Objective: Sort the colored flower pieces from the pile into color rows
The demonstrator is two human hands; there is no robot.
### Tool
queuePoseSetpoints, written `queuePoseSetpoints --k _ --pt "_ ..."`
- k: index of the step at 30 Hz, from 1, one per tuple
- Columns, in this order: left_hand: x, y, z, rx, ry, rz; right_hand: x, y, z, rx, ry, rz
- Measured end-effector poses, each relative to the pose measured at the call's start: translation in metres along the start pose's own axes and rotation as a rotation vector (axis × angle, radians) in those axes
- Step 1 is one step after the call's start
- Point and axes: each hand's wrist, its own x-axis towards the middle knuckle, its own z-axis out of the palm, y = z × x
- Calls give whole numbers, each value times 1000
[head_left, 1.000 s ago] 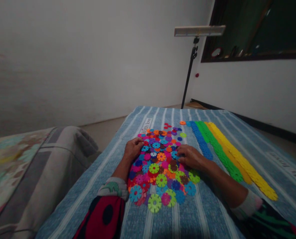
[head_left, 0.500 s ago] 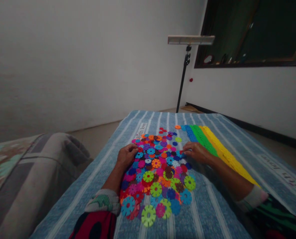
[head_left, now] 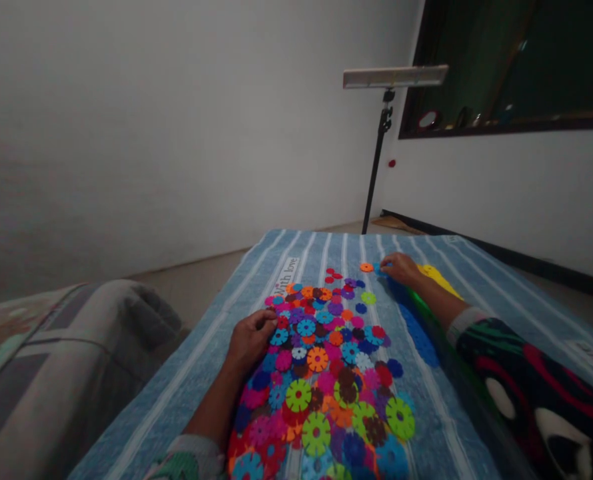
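Note:
My left hand [head_left: 250, 339] rests at the left edge of a loose spread of colourful slotted plastic discs. Its fingers are loosely bent, with a gap between thumb and index finger, close to a red disc [head_left: 282, 322]. Farther away on the right, my right hand [head_left: 400, 268] is in a pinch at a light blue slotted disc [head_left: 378, 268], beside an orange disc [head_left: 366, 267]. The hand and forearm cover much of the sorted rows; parts of a blue row [head_left: 419, 335] and a yellow row [head_left: 439, 279] show.
A striped blue cloth [head_left: 306, 243] covers the table. To the left stands something draped in a grey cover [head_left: 111, 333]. Behind the table are a lamp on a black stand [head_left: 375, 160], a white wall and a dark window [head_left: 521, 60].
My right hand has moved from the right side of the disc spread away to the far end of the rows. The left hand stays by the pile's left edge. The view has shifted slightly.

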Motion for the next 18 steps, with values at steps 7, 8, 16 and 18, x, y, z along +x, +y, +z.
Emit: queuePoseSetpoints --k 7,8,16,18 --pt "-3 1 -1 -9 -3 -68 25 11 21 -67 -62 6" --pt "-3 1 -1 -16 -1 -71 26 13 22 -71 -71 3" --pt "-1 -8 0 -52 12 -46 31 19 26 -79 -101 -12" --pt "-1 -8 0 -45 16 -54 30 18 26 -80 -101 -7"
